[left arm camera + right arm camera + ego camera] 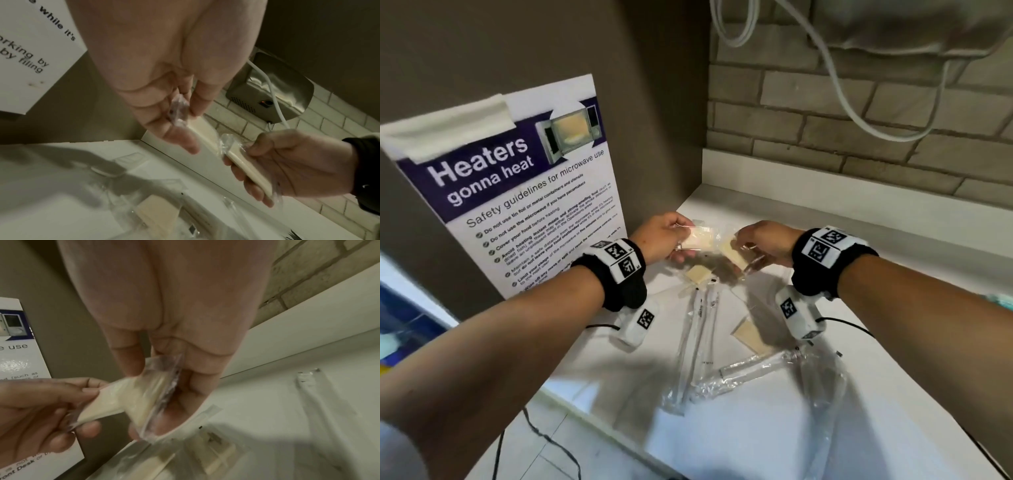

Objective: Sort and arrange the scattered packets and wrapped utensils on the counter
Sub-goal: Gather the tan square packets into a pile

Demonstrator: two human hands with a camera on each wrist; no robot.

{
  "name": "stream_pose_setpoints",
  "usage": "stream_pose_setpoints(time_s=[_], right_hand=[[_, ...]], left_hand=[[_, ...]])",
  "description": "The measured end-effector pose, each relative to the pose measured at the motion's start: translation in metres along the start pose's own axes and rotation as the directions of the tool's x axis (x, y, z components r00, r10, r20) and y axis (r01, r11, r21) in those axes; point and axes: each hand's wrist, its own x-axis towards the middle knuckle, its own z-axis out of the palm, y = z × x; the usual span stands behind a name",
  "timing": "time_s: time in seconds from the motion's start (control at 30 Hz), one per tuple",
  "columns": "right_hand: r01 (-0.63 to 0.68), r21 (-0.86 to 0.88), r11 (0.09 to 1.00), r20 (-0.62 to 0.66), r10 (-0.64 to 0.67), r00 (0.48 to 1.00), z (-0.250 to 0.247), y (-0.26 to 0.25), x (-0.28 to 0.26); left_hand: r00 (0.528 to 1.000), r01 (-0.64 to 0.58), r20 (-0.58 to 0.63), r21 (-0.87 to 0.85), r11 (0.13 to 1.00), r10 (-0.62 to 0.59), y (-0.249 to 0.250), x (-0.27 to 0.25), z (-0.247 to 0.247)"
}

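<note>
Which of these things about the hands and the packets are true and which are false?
1. Each hand holds a packet. True: the left hand pinches one packet, and the right hand holds another packet.
2. The counter is black. False: it is white.
3. Wrapped utensils lie on the counter. True.
4. The poster shows a fridge. False: it shows a microwave.
5. The wall behind is brick. True.
</note>
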Motion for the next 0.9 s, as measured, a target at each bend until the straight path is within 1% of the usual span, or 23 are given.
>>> stream_pose_setpoints(time_s=[0.1,0.17,0.23,0.33,0.4,0.47,0.53,0.57,0.63,0.67,0.7,0.73,0.77,0.8,0.83,0.87,0.9], right_hand=[[0.047,0.055,0.997,-0.046,-0.045,0.998,0.003,-0.004,0.009],[0.091,0.055,0.994,-0.108,-0.084,0.991,0.003,-0.005,0.014],[0.141,0.028,0.990,-0.139,-0.136,0.981,0.003,-0.007,0.016],[0.228,-0.113,0.967,-0.121,-0.241,0.963,0.001,-0.006,0.019],[0.265,-0.144,0.954,-0.120,-0.282,0.952,0.003,-0.005,0.020],[0.280,-0.142,0.949,-0.144,-0.299,0.943,0.006,-0.004,0.023],[0.276,-0.121,0.954,-0.187,-0.295,0.937,0.007,-0.001,0.027],[0.262,-0.119,0.958,-0.219,-0.283,0.934,0.005,0.000,0.030],[0.199,-0.182,0.963,-0.294,-0.246,0.924,0.001,0.005,0.038],[0.130,-0.253,0.959,-0.322,-0.210,0.923,0.000,0.008,0.039],[0.040,-0.360,0.932,-0.330,-0.167,0.929,0.000,0.011,0.038],[-0.054,-0.486,0.872,-0.317,-0.119,0.941,0.002,0.014,0.037],[-0.118,-0.604,0.788,-0.285,-0.075,0.956,0.006,0.016,0.036],[-0.156,-0.687,0.710,-0.252,-0.032,0.967,0.011,0.018,0.036],[-0.158,-0.741,0.652,-0.220,-0.013,0.976,0.017,0.020,0.036],[-0.161,-0.765,0.624,-0.204,0.003,0.979,0.020,0.022,0.039],[-0.170,-0.763,0.623,-0.207,0.013,0.978,0.021,0.024,0.043]], left_hand=[[0.999,-0.026,-0.018,0.032,0.999,0.027,-0.003,0.002,-0.002],[1.000,-0.021,0.013,0.050,0.999,0.021,-0.005,0.004,0.000],[1.000,0.000,0.028,0.034,0.999,-0.001,-0.008,0.005,0.004],[0.998,0.064,0.032,-0.153,0.986,-0.060,-0.004,0.003,0.012],[0.995,0.093,0.061,-0.207,0.974,-0.082,0.002,0.003,0.017],[0.996,0.061,0.078,-0.170,0.984,-0.048,0.004,0.008,0.023],[0.999,0.024,0.049,-0.105,0.994,-0.019,0.002,0.012,0.027],[1.000,0.018,0.022,-0.075,0.997,-0.016,0.002,0.013,0.026],[0.999,0.007,-0.031,-0.051,0.999,-0.008,0.001,0.016,0.021],[0.998,-0.005,-0.058,-0.060,0.998,0.001,0.001,0.017,0.016],[0.996,-0.015,-0.084,-0.079,0.997,0.008,0.003,0.017,0.012],[0.995,-0.024,-0.103,-0.110,0.994,0.013,0.005,0.017,0.009],[0.994,-0.030,-0.110,-0.141,0.990,0.014,0.006,0.017,0.006],[0.994,-0.035,-0.108,-0.167,0.985,0.017,0.007,0.017,0.004],[0.995,-0.037,-0.103,-0.174,0.984,0.019,0.007,0.017,0.002],[0.995,-0.036,-0.098,-0.170,0.985,0.019,0.007,0.019,0.001],[0.995,-0.031,-0.095,-0.161,0.986,0.016,0.008,0.020,-0.001]])
